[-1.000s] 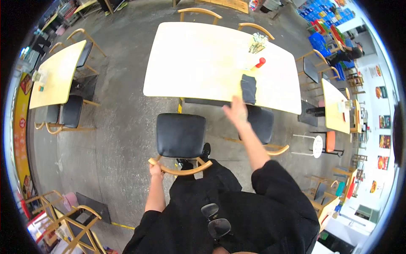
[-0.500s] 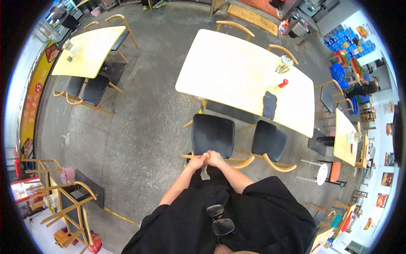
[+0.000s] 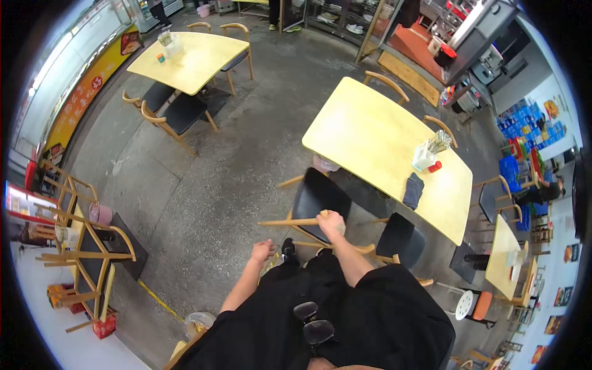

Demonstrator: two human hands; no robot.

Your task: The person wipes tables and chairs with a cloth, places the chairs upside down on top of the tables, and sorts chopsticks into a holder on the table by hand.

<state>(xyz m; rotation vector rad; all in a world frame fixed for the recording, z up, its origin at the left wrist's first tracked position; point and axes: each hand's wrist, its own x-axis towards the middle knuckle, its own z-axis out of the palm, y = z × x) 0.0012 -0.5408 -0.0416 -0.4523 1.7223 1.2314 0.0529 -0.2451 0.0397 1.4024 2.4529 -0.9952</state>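
Note:
A wooden chair with a black seat point(image 3: 319, 196) stands at the near side of the large pale yellow table point(image 3: 370, 135), turned at an angle. My right hand point(image 3: 333, 226) is closed round the curved wooden back of this chair. My left hand point(image 3: 263, 250) hangs free to the left of the chair, apart from it, with its fingers loosely spread and nothing in them. A second black-seated chair point(image 3: 401, 237) is to the right of the first. On the table lies a folded dark cloth point(image 3: 413, 190), near a white holder point(image 3: 423, 157) and a small red-topped container point(image 3: 435, 166).
Another yellow table point(image 3: 191, 58) with chairs is at the far left. Upturned wooden chairs point(image 3: 92, 271) rest on a table at the near left. A white round stool point(image 3: 464, 305) and an orange-seated stool point(image 3: 482, 305) stand at the right. Grey floor point(image 3: 222, 166) lies between the tables.
My hands were together in front of me; now they are apart. The right one has taken hold of the chair back, and the chair has turned. The view has swung left.

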